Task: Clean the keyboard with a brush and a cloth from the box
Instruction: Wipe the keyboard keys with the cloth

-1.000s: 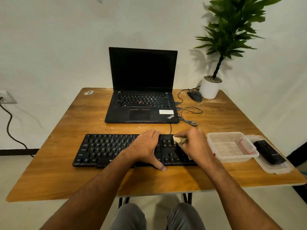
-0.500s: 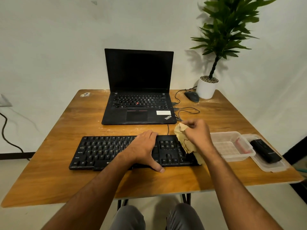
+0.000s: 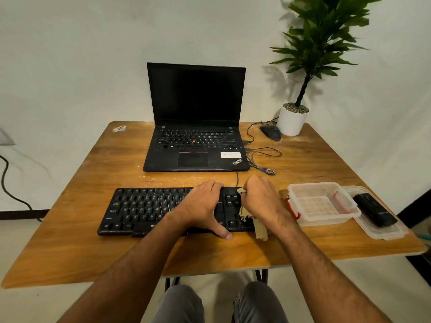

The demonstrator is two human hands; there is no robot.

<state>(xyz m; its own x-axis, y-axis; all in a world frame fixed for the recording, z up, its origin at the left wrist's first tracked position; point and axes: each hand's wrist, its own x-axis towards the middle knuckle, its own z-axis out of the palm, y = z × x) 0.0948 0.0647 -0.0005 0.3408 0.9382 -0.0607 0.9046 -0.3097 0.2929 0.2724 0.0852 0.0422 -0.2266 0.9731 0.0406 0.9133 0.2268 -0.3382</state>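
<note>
Nearest us, our two knees (image 3: 217,304) show below the worktop's (image 3: 70,252) front edge, cut off by the frame. Both our forearms reach over that edge to the one black keyboard (image 3: 149,209), which lies along the front of the worktop. Our left hand (image 3: 201,203) lies flat on its middle keys, fingers straight, thumb hooked over the front edge. Our right hand (image 3: 262,199) curls around a tan cloth (image 3: 260,229), pressed on the keyboard's right end; that end is hidden under hand and cloth, and a tail of cloth hangs onto the wood. The key legends are too small to read with certainty.

Just right of the keyboard stands one clear box (image 3: 323,202) with red clips. Beside it, at the right edge, its lid (image 3: 387,231) carries a black object (image 3: 374,212) with faint writing we cannot read; no brush is recognisable.

Farther back, one open laptop (image 3: 196,117), screen dark, reads "ThinkPad" at its palm rest, beside a white sticker we cannot read. At the far right corner sit one mouse (image 3: 270,132), looped cables (image 3: 262,159) and one potted plant (image 3: 292,121), its top cropped.
</note>
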